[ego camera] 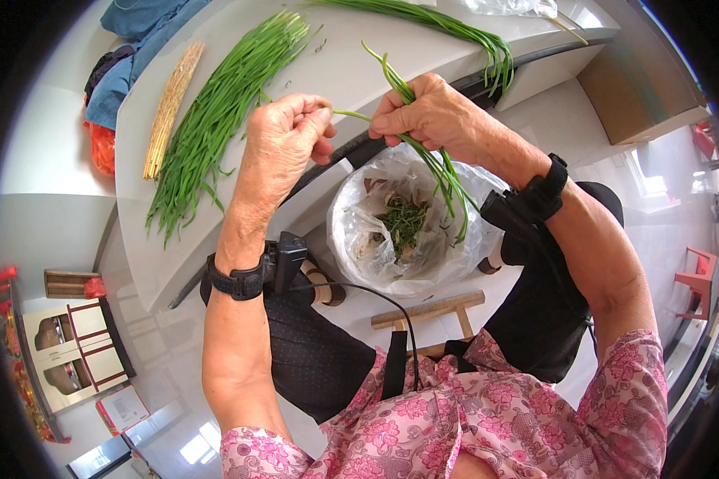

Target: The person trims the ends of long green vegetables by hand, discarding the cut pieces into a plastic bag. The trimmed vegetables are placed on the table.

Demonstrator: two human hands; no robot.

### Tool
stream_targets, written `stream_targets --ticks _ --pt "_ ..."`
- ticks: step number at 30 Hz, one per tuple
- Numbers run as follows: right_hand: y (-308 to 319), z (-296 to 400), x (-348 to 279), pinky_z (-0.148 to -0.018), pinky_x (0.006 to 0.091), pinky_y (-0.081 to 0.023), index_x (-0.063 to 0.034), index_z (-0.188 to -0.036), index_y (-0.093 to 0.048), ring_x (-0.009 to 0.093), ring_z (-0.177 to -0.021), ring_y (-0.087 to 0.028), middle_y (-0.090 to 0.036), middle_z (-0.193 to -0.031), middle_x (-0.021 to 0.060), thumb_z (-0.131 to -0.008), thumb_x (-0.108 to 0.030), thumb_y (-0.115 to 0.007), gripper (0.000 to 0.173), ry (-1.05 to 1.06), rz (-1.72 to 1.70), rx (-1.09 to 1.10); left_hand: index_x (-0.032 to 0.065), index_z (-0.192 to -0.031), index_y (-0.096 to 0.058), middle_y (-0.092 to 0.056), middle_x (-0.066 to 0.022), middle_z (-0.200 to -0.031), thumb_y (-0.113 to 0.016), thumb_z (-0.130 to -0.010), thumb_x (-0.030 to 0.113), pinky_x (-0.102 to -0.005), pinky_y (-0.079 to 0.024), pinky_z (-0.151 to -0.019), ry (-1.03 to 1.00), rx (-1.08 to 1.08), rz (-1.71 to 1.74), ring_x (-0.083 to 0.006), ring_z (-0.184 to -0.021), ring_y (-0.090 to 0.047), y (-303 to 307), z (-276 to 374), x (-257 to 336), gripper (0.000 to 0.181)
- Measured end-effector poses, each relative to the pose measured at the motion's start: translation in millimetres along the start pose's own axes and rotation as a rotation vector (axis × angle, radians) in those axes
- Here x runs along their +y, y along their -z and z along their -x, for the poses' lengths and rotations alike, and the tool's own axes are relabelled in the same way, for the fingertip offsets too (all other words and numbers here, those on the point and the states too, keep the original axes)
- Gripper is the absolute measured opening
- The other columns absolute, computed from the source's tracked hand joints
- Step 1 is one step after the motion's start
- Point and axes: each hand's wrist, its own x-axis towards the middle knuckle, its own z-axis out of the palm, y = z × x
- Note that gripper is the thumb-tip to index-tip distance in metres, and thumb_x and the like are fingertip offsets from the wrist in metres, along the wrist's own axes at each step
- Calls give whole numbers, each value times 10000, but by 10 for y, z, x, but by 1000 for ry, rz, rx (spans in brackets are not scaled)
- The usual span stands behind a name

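Note:
My right hand (419, 114) is closed around a small bunch of garlic chives (446, 173), whose leaves hang down over the lined bin. One stalk stretches from that bunch to my left hand (296, 129), which pinches its end between thumb and fingers. On the pale table to the left lies a large pile of chives (230, 117), and beside it a bundle of dry straw (174, 111). Another bunch of chives (449, 27) lies at the table's far side, its tips drooping over the edge. Below my hands, the plastic-lined bin (350, 239) holds green and brown scraps (404, 221).
Blue cloth (114, 90) and an orange-red plastic bag (102, 149) lie left of the table. A clear plastic bag (509, 7) rests at its far right. A cardboard box (641, 72) stands at right, a wooden stool (428, 308) between my legs. A cable hangs from my left wrist strap.

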Motion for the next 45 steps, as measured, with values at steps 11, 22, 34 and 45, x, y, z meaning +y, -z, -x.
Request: stream_targets --ticks 11,22,34,45 --pt "1 17 3 -421 213 -262 -4 -826 -709 40 -493 -379 -575 -637 -12 -824 -212 -671 211 -28 -56 -35 -25 -1021 -637 -642 -53 -743 -549 -947 101 -217 -500 -513 1 -29 -126 -80 -566 -589 -56 -17 -60 170" --pt "-4 20 -1 -404 214 -237 16 -857 -707 36 -486 -356 -573 -650 -11 -855 -220 -654 242 -89 -91 -67 -21 -1044 -641 -654 -50 -789 -574 -939 81 -216 -515 -568 -60 -106 -180 -73 -632 -602 -93 -12 -26 161" --pt "15 7 12 -401 196 -227 69 -927 -685 28 -488 -355 -580 -714 16 -891 -186 -613 268 -140 -279 -143 -40 -1005 -631 -640 -73 -738 -525 -934 37 -239 -493 -513 -77 107 -310 -96 -579 -599 -17 -44 -102 148" --pt "6 16 8 -402 201 -227 35 -893 -697 31 -486 -351 -580 -684 5 -877 -219 -643 260 -130 -233 -117 -33 -946 -667 -641 -43 -729 -617 -911 129 -223 -500 -529 -5 31 -24 -85 -587 -584 -20 -28 43 173"
